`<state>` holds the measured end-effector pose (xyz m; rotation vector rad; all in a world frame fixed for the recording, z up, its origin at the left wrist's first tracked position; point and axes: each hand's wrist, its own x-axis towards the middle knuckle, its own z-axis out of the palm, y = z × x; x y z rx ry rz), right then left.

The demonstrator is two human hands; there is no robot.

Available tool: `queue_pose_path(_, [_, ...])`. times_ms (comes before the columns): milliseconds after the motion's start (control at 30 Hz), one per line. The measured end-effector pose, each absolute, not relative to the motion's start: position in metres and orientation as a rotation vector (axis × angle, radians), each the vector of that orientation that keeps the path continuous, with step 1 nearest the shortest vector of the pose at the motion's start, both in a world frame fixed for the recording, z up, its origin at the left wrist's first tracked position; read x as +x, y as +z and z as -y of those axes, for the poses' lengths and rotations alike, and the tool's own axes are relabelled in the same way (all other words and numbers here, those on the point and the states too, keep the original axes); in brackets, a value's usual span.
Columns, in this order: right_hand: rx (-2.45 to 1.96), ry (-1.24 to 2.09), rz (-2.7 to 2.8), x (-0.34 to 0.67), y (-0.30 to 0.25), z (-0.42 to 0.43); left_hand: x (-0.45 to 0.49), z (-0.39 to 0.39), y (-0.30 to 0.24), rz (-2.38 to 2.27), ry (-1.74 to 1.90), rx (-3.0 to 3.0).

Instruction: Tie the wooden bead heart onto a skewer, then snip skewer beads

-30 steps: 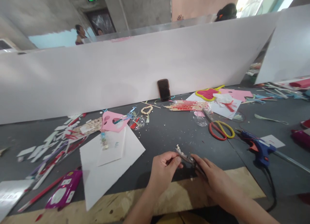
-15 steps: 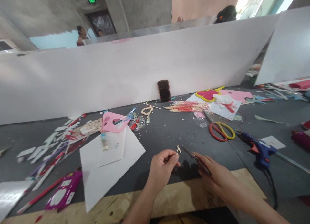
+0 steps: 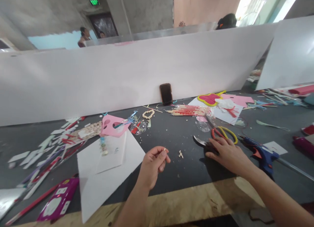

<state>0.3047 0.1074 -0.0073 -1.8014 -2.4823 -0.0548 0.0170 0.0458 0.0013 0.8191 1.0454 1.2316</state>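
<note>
My left hand (image 3: 153, 164) is raised a little over the dark table, fingers pinched on a tiny pale piece (image 3: 165, 150). My right hand (image 3: 227, 153) lies further right on the table, fingers over the handle of metal pliers (image 3: 202, 141) whose tip points left. Red and yellow scissors (image 3: 224, 132) lie just behind that hand. A few small pale bits (image 3: 181, 154) rest on the table between the two hands.
White sheets (image 3: 105, 168) lie to the left, with a pink cut-out (image 3: 114, 125), beads and scraps behind them. A blue glue gun (image 3: 260, 150) sits at the right. A stick bundle (image 3: 190, 110), a phone (image 3: 166, 93) and a white partition (image 3: 122, 76) stand behind. A wooden board (image 3: 193, 200) runs along the near edge.
My right hand has carried the pliers right and set them on the table by the scissors. My left hand has shifted slightly left and lifted, still pinching a small piece.
</note>
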Motion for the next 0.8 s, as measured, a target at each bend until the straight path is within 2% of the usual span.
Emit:
queue_pose_path(100, [-1.517, 0.064, 2.453, 0.291, 0.005, -0.140, 0.016, -0.049, -0.005, -0.953, 1.263, 0.667])
queue_pose_path(433, [-1.419, 0.182, 2.523, 0.229, -0.007, -0.234, 0.016, -0.052, -0.017, -0.885, 1.289, 0.542])
queue_pose_path(633, [-1.452, 0.321, 2.555, 0.219, -0.006, -0.238, 0.017, -0.051, -0.016, -0.891, 1.261, 0.546])
queue_pose_path(800, [-1.306, 0.533, 2.655, 0.212, -0.006, -0.194, 0.016, -0.051, -0.014, -0.903, 1.256, 0.545])
